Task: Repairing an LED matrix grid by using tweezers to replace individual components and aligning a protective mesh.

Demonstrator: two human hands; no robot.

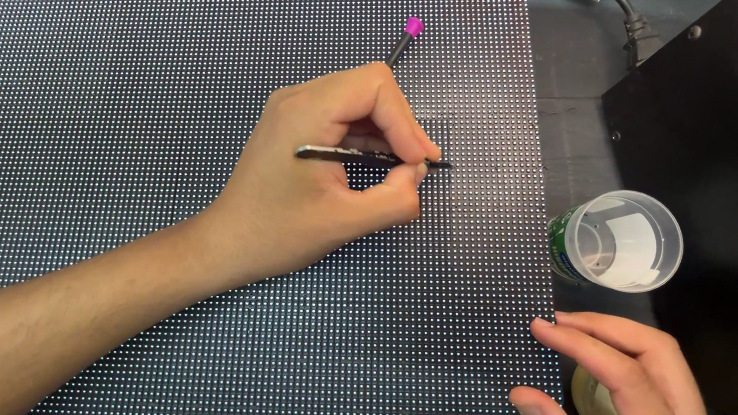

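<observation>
Bright, even overhead light; sharp focus.

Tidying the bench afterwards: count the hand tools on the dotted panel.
2: slim black metal tweezers pinched in the left hand mid-panel; a thin black pink-tipped stick just behind that hand, partly hidden. Others may lie outside the frame.

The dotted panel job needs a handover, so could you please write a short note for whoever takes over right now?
Left hand: pinches thin tweezers, tips on the dotted panel near its right edge.
Right hand: open, empty, at the panel's lower right corner, over a pale round object.
Clear plastic cup lies tilted beside the panel. Pink-tipped tool lies behind the left hand.
Done and left: cannot tell from this view.
</observation>
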